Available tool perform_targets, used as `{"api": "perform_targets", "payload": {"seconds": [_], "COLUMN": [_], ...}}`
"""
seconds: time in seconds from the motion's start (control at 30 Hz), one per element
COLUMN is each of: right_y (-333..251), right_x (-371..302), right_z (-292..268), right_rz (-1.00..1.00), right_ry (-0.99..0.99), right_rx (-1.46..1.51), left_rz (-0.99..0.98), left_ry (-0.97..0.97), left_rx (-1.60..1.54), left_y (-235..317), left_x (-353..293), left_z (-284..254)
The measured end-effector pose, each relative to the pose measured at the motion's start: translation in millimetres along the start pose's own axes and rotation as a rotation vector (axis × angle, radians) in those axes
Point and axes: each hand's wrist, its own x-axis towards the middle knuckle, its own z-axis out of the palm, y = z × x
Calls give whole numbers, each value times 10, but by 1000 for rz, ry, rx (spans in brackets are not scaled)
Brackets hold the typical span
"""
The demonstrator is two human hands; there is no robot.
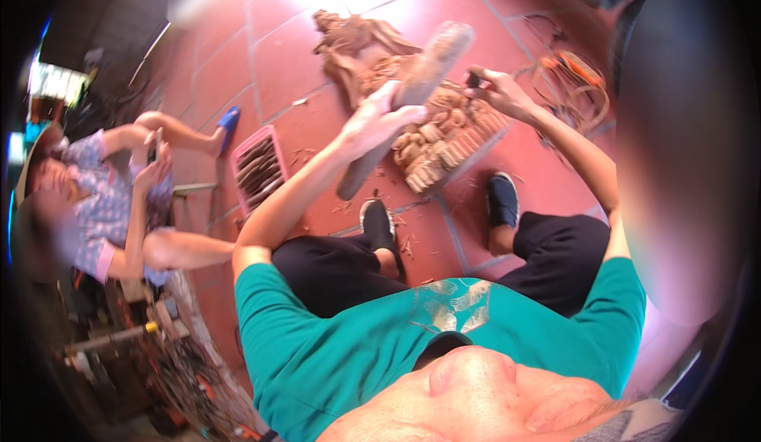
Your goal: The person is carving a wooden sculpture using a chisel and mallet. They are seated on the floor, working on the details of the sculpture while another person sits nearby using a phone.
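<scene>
My left hand (377,122) is wrapped round a long wooden club (436,61), blurred by motion, held slantwise above a carved piece of wood. That wood carving (444,141) lies on the floor before my feet, with dense rounded relief and a rougher, branching far end. Over its right side, my right hand (506,95) pinches a small dark object (475,78). Its kind cannot be made out, and any lower part of it is hidden.
A pink basket (252,138) of dark, long tools stands left of my leg. Wood chips (407,245) litter the red tiles. Orange cable (583,69) lies coiled at the right. At the left sits another person (131,180) holding a phone, near a cluttered heap of tools.
</scene>
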Motion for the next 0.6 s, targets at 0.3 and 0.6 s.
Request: {"api": "perform_targets", "payload": {"seconds": [0.3, 0.6], "right_y": [-142, -110], "right_x": [-52, -60], "right_z": [-56, 16], "right_rz": [119, -16], "right_ry": [-48, -13], "right_rx": [123, 103], "left_rz": [-96, 4], "left_ry": [-31, -9], "left_rx": [-48, -12], "left_y": [79, -3], "left_x": [-54, -20], "left_z": [34, 89]}}
